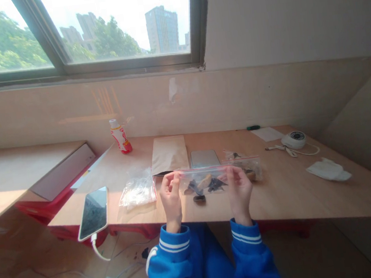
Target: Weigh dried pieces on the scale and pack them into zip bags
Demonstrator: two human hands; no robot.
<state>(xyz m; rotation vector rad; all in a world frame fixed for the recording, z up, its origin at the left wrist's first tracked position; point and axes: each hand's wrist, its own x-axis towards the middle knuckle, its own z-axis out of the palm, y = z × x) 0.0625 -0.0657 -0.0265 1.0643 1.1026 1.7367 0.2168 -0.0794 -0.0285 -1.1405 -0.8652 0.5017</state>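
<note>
Between my two hands a clear zip-lock bag (203, 176) with a red seal line is stretched out by its top corners, above the table's front part. My left hand (171, 198) pinches the left corner and my right hand (240, 190) pinches the right one. Dark and tan pieces show in or through the clear plastic; whether they are inside it or behind it I cannot tell. A small dark piece (199, 198) lies on the table just under the bag. Behind my right hand rests another zip-lock bag (255, 166) with brownish pieces.
Left of my hands lies a stack of clear bags (138, 191). A kraft paper pouch (169, 153) and a flat grey device (204, 158) are behind. Around them are a phone (94, 212) on a cable, a bottle (120, 136), a dome camera (293, 140) and a white cloth (329, 170).
</note>
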